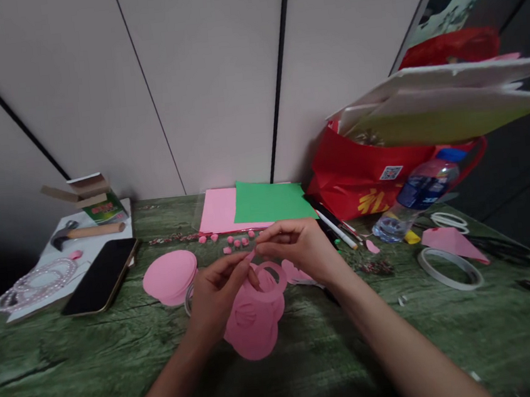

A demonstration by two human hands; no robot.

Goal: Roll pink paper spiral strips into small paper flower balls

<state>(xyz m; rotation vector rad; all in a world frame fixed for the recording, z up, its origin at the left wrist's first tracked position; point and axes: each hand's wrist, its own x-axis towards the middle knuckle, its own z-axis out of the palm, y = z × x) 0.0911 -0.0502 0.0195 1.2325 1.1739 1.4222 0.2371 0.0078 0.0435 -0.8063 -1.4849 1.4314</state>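
Observation:
Both my hands meet over the middle of the green table (75,370). My left hand (217,289) is closed, its fingers pinching a pink paper craft piece (254,319) made of joined round shapes with a cut-out ring at the top. My right hand (299,248) is closed too, thumb and fingers pinching the top edge of the same pink piece near the ring. A stack of pink paper circles (170,277) lies just left of my left hand.
A black phone (100,276), a hammer (86,232) and bead bracelets (37,282) lie at the left. Pink paper (216,211) and green paper (270,201) lie behind small pink pompoms (236,242). A red bag (362,179), water bottle (416,198), pens (337,229) and tape rings (450,267) are at the right.

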